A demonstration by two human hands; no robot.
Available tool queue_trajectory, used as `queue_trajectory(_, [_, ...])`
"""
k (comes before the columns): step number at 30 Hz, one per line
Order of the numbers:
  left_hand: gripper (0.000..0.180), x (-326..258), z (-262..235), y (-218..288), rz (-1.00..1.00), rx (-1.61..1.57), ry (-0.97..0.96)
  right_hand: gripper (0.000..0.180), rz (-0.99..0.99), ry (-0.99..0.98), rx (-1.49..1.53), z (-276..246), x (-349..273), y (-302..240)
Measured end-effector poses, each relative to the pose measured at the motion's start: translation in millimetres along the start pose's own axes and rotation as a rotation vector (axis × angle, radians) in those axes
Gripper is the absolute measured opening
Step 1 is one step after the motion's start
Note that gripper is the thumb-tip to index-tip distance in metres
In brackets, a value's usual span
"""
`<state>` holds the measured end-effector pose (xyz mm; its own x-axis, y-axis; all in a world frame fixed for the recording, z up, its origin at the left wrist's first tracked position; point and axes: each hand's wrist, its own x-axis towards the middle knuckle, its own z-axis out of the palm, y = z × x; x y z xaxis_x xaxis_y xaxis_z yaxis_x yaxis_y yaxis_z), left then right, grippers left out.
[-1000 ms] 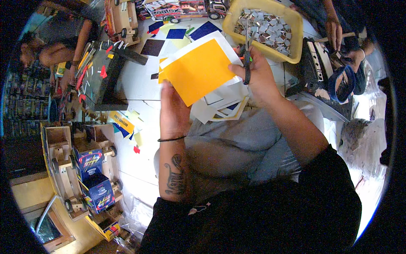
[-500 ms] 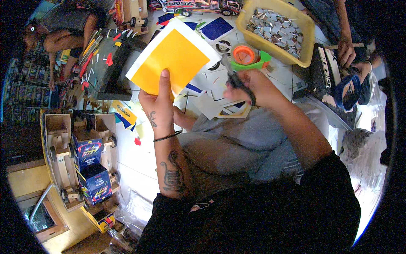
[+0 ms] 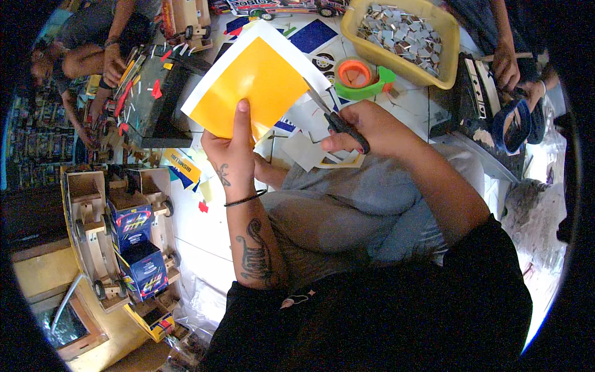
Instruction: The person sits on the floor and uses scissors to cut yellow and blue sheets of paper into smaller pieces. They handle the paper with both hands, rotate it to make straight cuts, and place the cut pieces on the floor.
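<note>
Left hand: my left hand (image 3: 230, 158) pinches the lower edge of the yellow sheet (image 3: 257, 87), thumb laid flat up its face, the other fingers hidden behind it.
Yellow sheet: orange-yellow with a white margin along its top and right edges; held up tilted, at 12 o'clock from my left hand, above the counter (image 3: 204, 229).
Right hand: my right hand (image 3: 372, 127) is closed through the black handles of the scissors (image 3: 338, 121), at 3 o'clock from the sheet.
Scissors: blades point toward 10 o'clock and meet the sheet's right edge; whether the blades are parted or closed I cannot tell.
Wrist: a thin black band (image 3: 245, 199) circles my left wrist.
Tape holder: an orange roll in a green tape holder (image 3: 362, 77), at 12 o'clock from my right hand, lying on the counter.
Yellow tray: a yellow tray (image 3: 449, 53) full of small grey pieces, at 1 o'clock from my right hand.
Paper scraps: white and blue paper scraps (image 3: 310, 146) lie on the counter beneath the scissors.
Wooden toy trucks: wooden toy trucks (image 3: 121, 235) with blue printed cabs, at 8 o'clock from my left hand.
Other people: another person's hand (image 3: 505, 65) rests at 2 o'clock, beside the tray.
</note>
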<state>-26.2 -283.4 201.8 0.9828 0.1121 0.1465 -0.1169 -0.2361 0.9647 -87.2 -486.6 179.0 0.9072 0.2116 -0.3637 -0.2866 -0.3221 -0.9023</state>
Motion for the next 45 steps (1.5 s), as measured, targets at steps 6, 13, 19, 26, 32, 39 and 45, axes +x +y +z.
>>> queue_trajectory(6, [0.027,-1.7,0.0,1.5,0.014,-0.007,-0.033,0.063,-0.003,0.160,-0.082,3.2,4.3,2.5])
queue_trajectory(13, [0.027,-4.2,2.4,3.1,0.050,-0.059,-0.043,0.064,-0.029,0.231,-0.132,3.3,4.2,4.2])
queue_trajectory(19, [0.026,-3.4,0.8,3.2,0.064,-0.048,-0.044,0.064,-0.080,0.303,-0.154,5.4,5.5,5.3])
queue_trajectory(26, [0.025,-3.7,1.2,1.0,0.067,-0.084,-0.035,0.062,-0.054,0.319,-0.264,1.9,1.5,0.0])
queue_trajectory(32, [0.024,-3.3,0.7,2.0,0.072,-0.108,-0.051,0.061,-0.069,0.324,-0.253,1.7,0.6,0.5])
queue_trajectory(39, [0.024,-5.6,1.9,3.3,0.032,-0.124,-0.138,0.060,-0.080,0.323,-0.202,2.1,2.7,1.8])
queue_trajectory(45, [0.023,-5.2,1.3,3.5,0.024,-0.145,-0.153,0.059,-0.080,0.341,-0.210,3.2,1.7,0.6])
